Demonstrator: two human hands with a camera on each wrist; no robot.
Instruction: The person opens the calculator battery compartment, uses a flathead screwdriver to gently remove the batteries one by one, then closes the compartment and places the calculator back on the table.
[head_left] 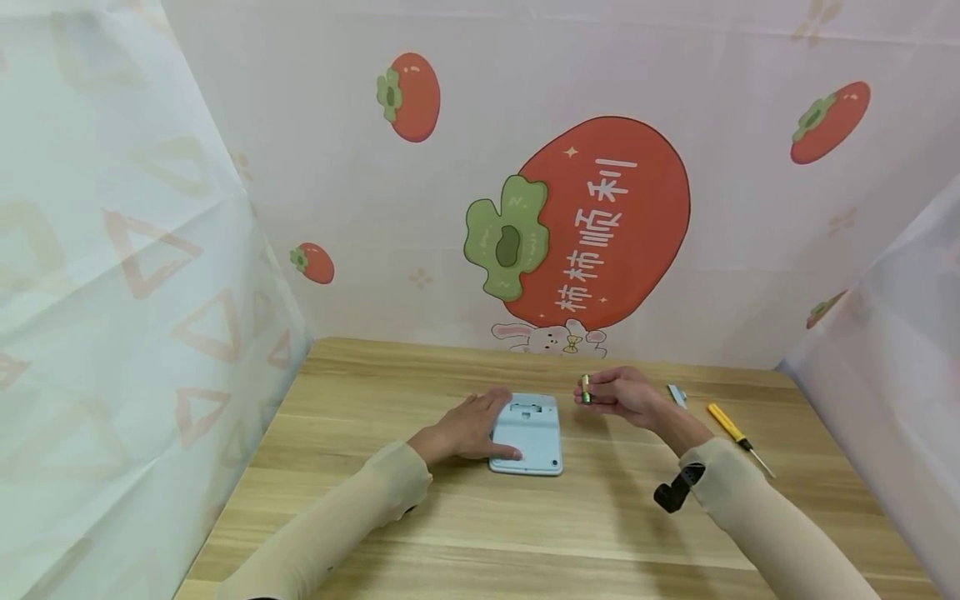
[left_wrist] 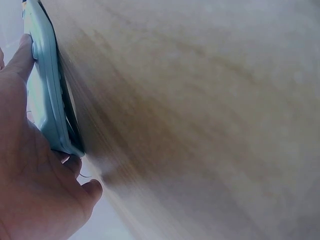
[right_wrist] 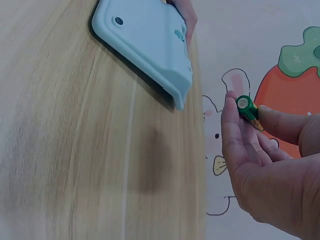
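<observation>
A light blue calculator (head_left: 534,440) lies face down on the wooden table, its battery slot (head_left: 526,408) uncovered near the far end. My left hand (head_left: 472,425) grips it from the left, the thumb on its back and the other fingers at its far edge. In the left wrist view the calculator (left_wrist: 44,80) is seen edge-on, with fingertips round its corner. My right hand (head_left: 622,395) pinches a small green and gold battery (head_left: 586,389) between thumb and fingers, just right of the calculator. The right wrist view shows the flat end of the battery (right_wrist: 243,103).
Beyond the right hand lies a small light blue piece (head_left: 677,395), partly behind the wrist. A screwdriver with a yellow handle (head_left: 727,422) rests to its right. A printed cloth (head_left: 360,208) walls off the table's (head_left: 480,533) far edge and both sides.
</observation>
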